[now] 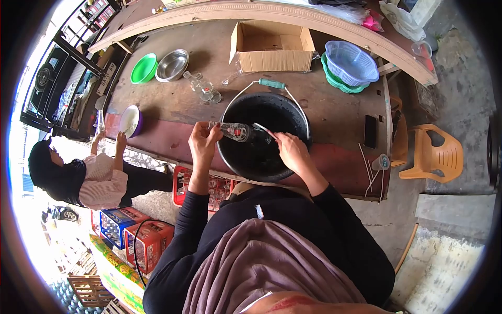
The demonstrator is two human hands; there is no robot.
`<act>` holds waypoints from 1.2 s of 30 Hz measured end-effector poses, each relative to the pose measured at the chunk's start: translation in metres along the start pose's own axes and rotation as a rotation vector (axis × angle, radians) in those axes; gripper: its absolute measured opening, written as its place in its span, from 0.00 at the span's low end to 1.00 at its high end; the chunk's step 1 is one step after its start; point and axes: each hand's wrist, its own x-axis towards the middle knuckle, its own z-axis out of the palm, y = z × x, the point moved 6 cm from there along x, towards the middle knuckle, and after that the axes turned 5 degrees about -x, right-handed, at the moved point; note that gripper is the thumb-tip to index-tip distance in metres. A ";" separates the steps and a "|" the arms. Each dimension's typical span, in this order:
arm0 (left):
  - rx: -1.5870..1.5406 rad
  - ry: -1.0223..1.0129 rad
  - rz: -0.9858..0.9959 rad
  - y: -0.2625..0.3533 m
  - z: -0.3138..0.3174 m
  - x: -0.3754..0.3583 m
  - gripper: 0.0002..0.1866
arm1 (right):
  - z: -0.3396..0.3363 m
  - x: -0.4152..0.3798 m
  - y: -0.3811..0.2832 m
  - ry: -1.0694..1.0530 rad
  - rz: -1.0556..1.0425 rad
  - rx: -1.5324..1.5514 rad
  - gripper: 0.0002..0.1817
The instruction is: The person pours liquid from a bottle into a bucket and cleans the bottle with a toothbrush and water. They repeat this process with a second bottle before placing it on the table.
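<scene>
My left hand [203, 138] grips a clear glass bottle [234, 131] with red markings at its neck end, tilted on its side over a black bucket [246, 165]. My right hand [294, 152] is closed around a slim tool [264, 129] whose pale end points toward the bottle's base; its exact kind does not show. The dark inside of the bucket lies beneath both hands. Its wire handle has a green grip [272, 83] and leans to the far side. Beyond it, several clear glass bottles [201, 88] are grouped on the table.
A green bowl [144, 68], a metal bowl [172, 66] and an open cardboard box [272, 62] stand farther back. Stacked plastic baskets [351, 63], a phone [370, 131] and a cup [380, 162] are right. Another person [99, 180] works at left. Bottle crates [149, 243] stand below.
</scene>
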 end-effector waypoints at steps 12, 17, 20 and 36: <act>0.261 -0.087 0.141 0.006 0.036 -0.019 0.13 | -0.006 -0.009 -0.027 0.116 -0.158 0.256 0.10; 0.264 -0.303 0.197 0.012 0.049 -0.021 0.15 | 0.007 0.002 0.002 0.029 0.005 -0.036 0.09; 0.280 -0.331 0.253 0.008 0.051 -0.019 0.14 | -0.008 -0.001 -0.021 0.114 -0.169 0.263 0.07; 0.360 -0.078 0.240 0.032 0.038 0.001 0.13 | 0.008 0.001 0.007 -0.019 0.080 0.005 0.09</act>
